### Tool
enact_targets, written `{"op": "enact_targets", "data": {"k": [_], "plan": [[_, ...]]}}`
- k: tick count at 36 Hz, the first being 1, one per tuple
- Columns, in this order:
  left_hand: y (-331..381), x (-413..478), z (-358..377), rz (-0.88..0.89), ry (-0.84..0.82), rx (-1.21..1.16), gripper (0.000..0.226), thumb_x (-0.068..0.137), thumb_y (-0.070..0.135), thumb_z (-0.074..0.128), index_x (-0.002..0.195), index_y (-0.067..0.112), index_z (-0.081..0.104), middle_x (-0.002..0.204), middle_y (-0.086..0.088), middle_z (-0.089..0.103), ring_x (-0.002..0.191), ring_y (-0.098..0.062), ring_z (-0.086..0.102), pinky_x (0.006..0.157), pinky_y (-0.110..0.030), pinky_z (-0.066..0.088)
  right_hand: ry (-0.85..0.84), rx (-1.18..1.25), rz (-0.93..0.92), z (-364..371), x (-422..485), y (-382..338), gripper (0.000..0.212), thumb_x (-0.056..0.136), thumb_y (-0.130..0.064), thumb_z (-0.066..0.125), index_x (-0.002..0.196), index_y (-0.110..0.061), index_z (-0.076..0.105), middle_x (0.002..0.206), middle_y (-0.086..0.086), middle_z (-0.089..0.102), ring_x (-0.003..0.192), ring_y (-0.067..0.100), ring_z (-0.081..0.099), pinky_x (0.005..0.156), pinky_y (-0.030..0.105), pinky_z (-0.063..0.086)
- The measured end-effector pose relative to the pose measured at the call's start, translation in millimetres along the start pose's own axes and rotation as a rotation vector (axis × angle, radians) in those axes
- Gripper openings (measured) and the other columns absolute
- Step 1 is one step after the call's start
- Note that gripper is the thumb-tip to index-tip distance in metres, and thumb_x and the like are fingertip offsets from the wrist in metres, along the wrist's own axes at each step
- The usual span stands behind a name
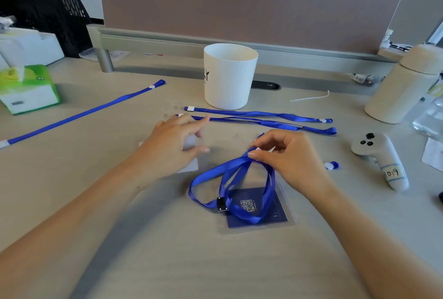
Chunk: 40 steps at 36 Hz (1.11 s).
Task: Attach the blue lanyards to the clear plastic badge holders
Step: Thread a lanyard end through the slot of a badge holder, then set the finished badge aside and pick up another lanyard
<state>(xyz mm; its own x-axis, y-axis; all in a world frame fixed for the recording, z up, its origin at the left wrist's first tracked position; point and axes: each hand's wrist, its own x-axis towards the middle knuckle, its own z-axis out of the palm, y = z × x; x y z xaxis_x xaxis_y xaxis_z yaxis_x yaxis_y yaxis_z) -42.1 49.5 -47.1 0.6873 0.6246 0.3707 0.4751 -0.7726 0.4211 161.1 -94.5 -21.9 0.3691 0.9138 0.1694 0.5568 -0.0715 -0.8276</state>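
Observation:
My right hand pinches the white-tipped end of a looped blue lanyard. Its loops drape over a clear badge holder that holds a dark blue card with a QR code. My left hand hovers with spread fingers over another clear badge holder, which is partly hidden and blurred; whether it touches it is unclear. Two more blue lanyards lie side by side beyond my hands. A further blue lanyard lies stretched out at the left.
A white cup stands behind the lanyards. A green tissue box is at the left, a beige bottle and a grey controller at the right. A small blue-and-white clip piece lies near my right wrist. A desk divider closes the back.

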Motion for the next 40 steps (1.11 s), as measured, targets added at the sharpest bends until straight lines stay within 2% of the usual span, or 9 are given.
{"op": "enact_targets", "data": {"k": [5, 8, 11, 15, 18, 22, 28, 32, 40], "plan": [[-6.5, 1.4, 9.8, -0.062, -0.133, 0.028, 0.057, 0.088, 0.036, 0.069, 0.141, 0.029, 0.049, 0.14, 0.009, 0.05, 0.131, -0.014, 0.039, 0.113, -0.037, 0.03, 0.009, 0.43, 0.145, -3.4, 0.9, -5.1, 0.01, 0.084, -0.001, 0.07, 0.087, 0.0, 0.061, 0.08, 0.014, 0.071, 0.053, 0.014, 0.067, 0.055, 0.022, 0.058], [10.5, 2.6, 8.9, -0.076, -0.078, -0.103, 0.036, 0.093, 0.041, 0.061, 0.126, 0.028, 0.065, 0.133, 0.013, 0.057, 0.126, -0.01, 0.047, 0.108, -0.039, 0.039, 0.036, 0.599, 0.169, -6.0, 1.6, -3.9, 0.012, 0.087, 0.0, 0.066, 0.082, -0.007, 0.058, 0.08, 0.01, 0.074, 0.057, 0.017, 0.069, 0.058, 0.023, 0.058], [43.0, 1.9, 1.8, -0.184, -0.177, -0.482, 0.03, 0.093, 0.046, 0.058, 0.111, 0.029, 0.074, 0.124, 0.023, 0.064, 0.109, 0.007, 0.058, 0.075, -0.022, 0.055, 0.079, 0.733, 0.175, -9.3, 3.2, -3.0, 0.02, 0.091, -0.002, 0.062, 0.076, -0.013, 0.054, 0.074, 0.006, 0.071, 0.058, 0.018, 0.069, 0.062, 0.024, 0.059], [63.7, -2.2, 6.4, -0.095, -0.41, -0.543, 0.041, 0.074, 0.064, 0.065, 0.101, 0.035, 0.075, 0.108, 0.017, 0.073, 0.106, -0.001, 0.064, 0.102, -0.032, 0.047, 0.134, 0.951, 0.139, -15.1, 5.4, -2.5, 0.024, 0.093, 0.001, 0.056, 0.075, -0.013, 0.049, 0.069, 0.003, 0.065, 0.059, 0.017, 0.07, 0.068, 0.027, 0.06], [70.6, -6.2, 11.1, -0.054, -0.482, -0.395, 0.041, 0.07, 0.066, 0.07, 0.099, 0.038, 0.073, 0.104, 0.011, 0.073, 0.104, -0.012, 0.064, 0.1, -0.043, 0.047, 0.173, 1.085, 0.104, -20.4, 6.6, -3.8, 0.023, 0.095, 0.003, 0.05, 0.079, -0.012, 0.047, 0.062, 0.0, 0.068, 0.06, 0.016, 0.072, 0.073, 0.027, 0.061], [73.6, -7.2, 12.6, -0.013, -0.506, -0.382, 0.017, 0.079, 0.039, 0.078, 0.092, 0.027, 0.077, 0.097, 0.015, 0.075, 0.098, -0.006, 0.066, 0.094, -0.034, 0.05, 0.227, 1.183, 0.054, -29.3, 6.5, -7.5, 0.023, 0.096, 0.004, 0.047, 0.079, -0.011, 0.046, 0.058, -0.004, 0.066, 0.061, 0.016, 0.071, 0.075, 0.027, 0.06], [73.2, 10.7, -15.6, -0.072, -0.272, -0.444, 0.027, 0.081, 0.036, 0.076, 0.079, 0.01, 0.07, 0.067, 0.005, 0.061, 0.06, -0.009, 0.051, 0.065, -0.023, 0.044, 0.365, 0.649, 0.107, -41.6, 11.9, 8.4, 0.026, 0.091, -0.003, 0.061, 0.077, -0.018, 0.044, 0.074, 0.002, 0.067, 0.062, 0.017, 0.071, 0.061, 0.029, 0.055], [71.4, 27.8, -44.7, -0.16, -0.116, -0.426, 0.02, 0.08, 0.033, 0.078, 0.086, 0.015, 0.074, 0.071, 0.001, 0.065, 0.06, -0.008, 0.051, 0.065, -0.024, 0.043, 0.304, 0.322, 0.179, -40.9, 14.5, 17.8, 0.021, 0.083, -0.006, 0.071, 0.087, -0.015, 0.052, 0.08, 0.006, 0.068, 0.06, 0.009, 0.068, 0.058, 0.016, 0.047], [105.8, 50.9, -85.3, -0.089, -0.047, -0.478, 0.018, 0.082, 0.022, 0.077, 0.1, 0.024, 0.076, 0.089, -0.005, 0.074, 0.059, -0.004, 0.058, 0.057, -0.016, 0.049, -0.06, 0.013, 0.155, -33.2, 8.2, 15.4, 0.013, 0.082, -0.01, 0.072, 0.091, -0.019, 0.069, 0.09, 0.01, 0.074, 0.083, 0.019, 0.069, 0.089, 0.042, 0.053]]}}
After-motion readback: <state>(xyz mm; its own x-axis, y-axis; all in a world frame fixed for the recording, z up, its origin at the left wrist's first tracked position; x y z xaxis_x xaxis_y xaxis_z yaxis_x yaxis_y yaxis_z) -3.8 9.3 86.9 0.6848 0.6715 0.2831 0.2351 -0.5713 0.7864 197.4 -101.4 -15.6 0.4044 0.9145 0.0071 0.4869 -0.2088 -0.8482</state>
